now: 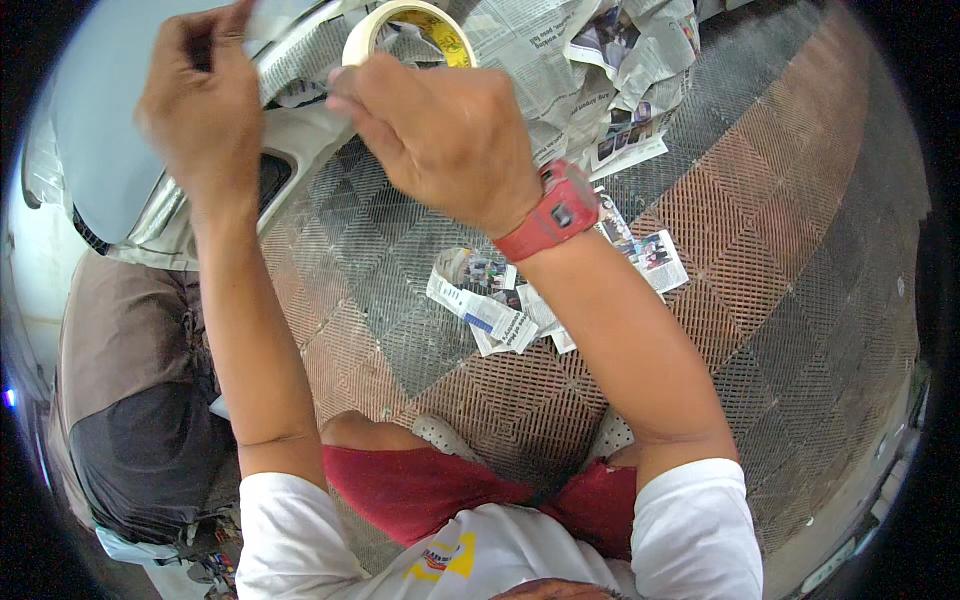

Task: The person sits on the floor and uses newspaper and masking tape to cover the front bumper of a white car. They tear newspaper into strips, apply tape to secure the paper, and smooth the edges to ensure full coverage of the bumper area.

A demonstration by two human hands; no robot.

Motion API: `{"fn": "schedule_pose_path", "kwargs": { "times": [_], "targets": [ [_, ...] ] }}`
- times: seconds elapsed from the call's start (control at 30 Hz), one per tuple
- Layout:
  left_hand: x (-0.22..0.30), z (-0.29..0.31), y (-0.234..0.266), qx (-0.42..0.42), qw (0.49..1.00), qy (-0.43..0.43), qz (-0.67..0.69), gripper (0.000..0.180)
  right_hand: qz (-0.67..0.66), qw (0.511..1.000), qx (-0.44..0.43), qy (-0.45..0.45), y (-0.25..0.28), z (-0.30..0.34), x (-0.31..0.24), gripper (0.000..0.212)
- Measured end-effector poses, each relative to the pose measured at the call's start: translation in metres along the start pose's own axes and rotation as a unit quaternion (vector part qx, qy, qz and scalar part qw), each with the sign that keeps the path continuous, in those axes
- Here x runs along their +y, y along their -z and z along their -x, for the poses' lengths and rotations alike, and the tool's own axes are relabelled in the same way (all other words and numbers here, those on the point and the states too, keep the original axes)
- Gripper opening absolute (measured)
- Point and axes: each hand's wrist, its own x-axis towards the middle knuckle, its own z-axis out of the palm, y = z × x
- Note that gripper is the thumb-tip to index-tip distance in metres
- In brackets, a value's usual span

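Note:
My right hand, with a red watch on its wrist, is closed at a roll of cream masking tape. The roll's yellow-printed core faces partly toward me. To its left, my left hand is raised with its fingers bent together at the top edge, slightly blurred. Whatever they pinch cannot be made out. Both hands are over a pale vehicle part with a smooth grey panel. Newspaper lies along its far side, partly hidden behind the roll and my right hand.
Crumpled newspaper spreads across the far middle. Torn newspaper pieces lie on the grey and brown grated floor mat under my right arm. Dark and brown cloth is bundled at the left, close to my left arm.

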Motion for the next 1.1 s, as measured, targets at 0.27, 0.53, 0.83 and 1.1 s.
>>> {"fn": "schedule_pose_path", "kwargs": {
  "times": [0.27, 0.53, 0.83, 1.1],
  "targets": [
    [0.018, 0.034, -0.022, -0.066, 0.991, -0.098, 0.064, 0.022, -0.398, 0.774, 0.074, -0.487, 0.016, -0.017, 0.037, 0.036],
    [0.016, 0.055, -0.038, -0.126, 0.987, -0.039, 0.096, 0.026, -0.157, 0.876, -0.102, -0.444, 0.029, -0.003, 0.068, 0.025],
    [0.016, 0.051, -0.044, -0.146, 0.981, -0.108, 0.065, 0.033, -0.219, 0.883, -0.099, -0.404, 0.029, -0.014, 0.085, 0.027],
    [0.007, 0.069, -0.057, -0.14, 0.982, -0.071, 0.1, 0.029, -0.098, 0.872, -0.202, -0.436, 0.036, -0.017, 0.071, 0.022]
  ]
}}
